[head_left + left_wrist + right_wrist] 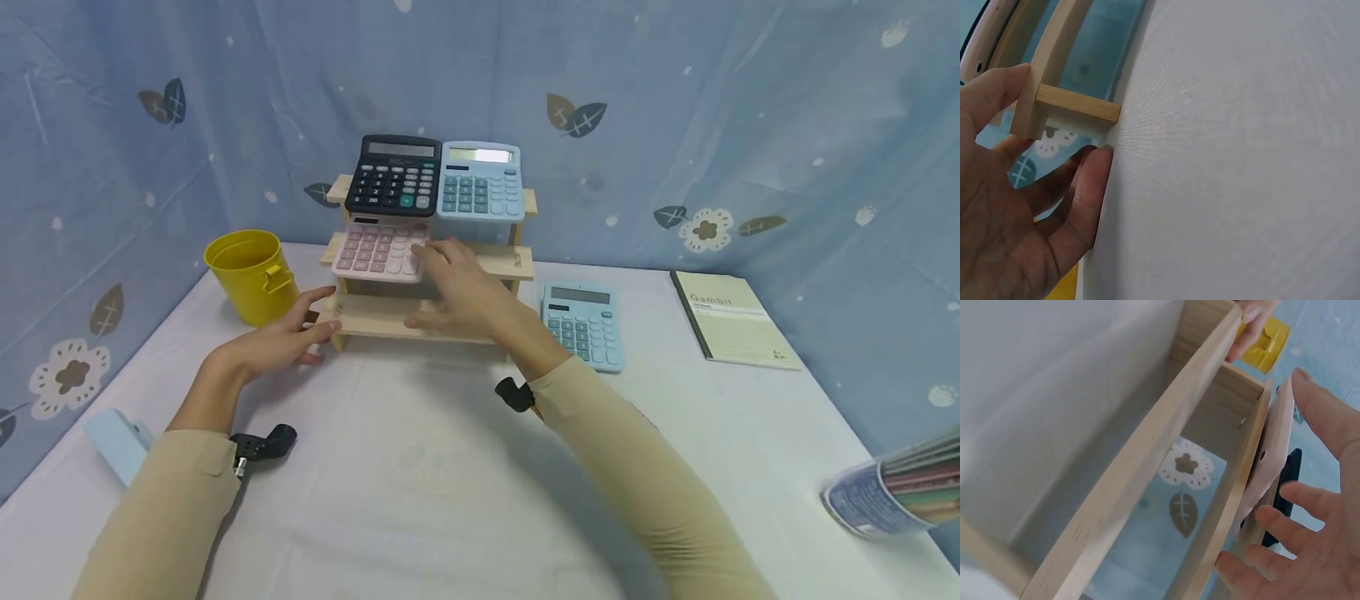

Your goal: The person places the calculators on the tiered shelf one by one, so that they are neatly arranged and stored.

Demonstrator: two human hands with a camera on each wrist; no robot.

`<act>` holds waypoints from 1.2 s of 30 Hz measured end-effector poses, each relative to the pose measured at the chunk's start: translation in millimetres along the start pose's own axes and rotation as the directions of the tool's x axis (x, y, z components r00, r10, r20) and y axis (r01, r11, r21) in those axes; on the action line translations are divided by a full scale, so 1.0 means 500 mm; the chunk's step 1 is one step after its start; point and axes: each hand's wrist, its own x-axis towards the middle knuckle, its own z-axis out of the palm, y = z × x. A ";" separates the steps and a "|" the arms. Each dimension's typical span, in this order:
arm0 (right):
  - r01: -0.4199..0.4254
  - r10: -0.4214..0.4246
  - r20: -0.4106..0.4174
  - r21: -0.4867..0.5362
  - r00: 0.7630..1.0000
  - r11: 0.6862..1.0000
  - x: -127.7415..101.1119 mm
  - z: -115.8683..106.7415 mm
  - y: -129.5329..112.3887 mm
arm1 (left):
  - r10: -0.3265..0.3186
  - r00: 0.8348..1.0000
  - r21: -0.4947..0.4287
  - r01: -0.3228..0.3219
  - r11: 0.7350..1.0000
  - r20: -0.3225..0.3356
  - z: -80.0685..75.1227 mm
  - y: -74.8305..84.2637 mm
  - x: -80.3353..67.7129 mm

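A three-tier wooden rack (375, 315) stands against the curtain. My left hand (281, 333) pinches the left end of its lowest board, with the thumb on the front edge in the left wrist view. On the middle tier leans a pink calculator (378, 250). My right hand (468, 292) reaches over that tier at the calculator's right side, fingers spread. In the right wrist view the thumb is close to the pink calculator (1270, 447); whether it touches cannot be told. A black calculator (393, 177) and a light blue calculator (480, 182) sit side by side on the top tier.
Another blue calculator (581, 325) lies right of the rack, with a notebook (735, 321) farther right. Left of the rack is a yellow bucket (251, 279). A light blue object (118, 442) lies by my left sleeve. Pencils fill a cup (873, 500) at the right.
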 end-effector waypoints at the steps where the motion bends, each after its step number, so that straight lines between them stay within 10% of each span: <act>1: 0.003 -0.003 -0.005 -0.008 1.000 1.000 -0.005 -0.002 0.003 | 0.001 1.000 -0.001 -0.001 1.000 -0.001 -0.001 0.000 0.001; 36: -0.098 0.093 -0.128 -0.032 0.987 0.995 -0.213 -0.050 0.205 | -0.034 0.999 0.075 0.034 0.997 0.005 0.004 0.008 0.003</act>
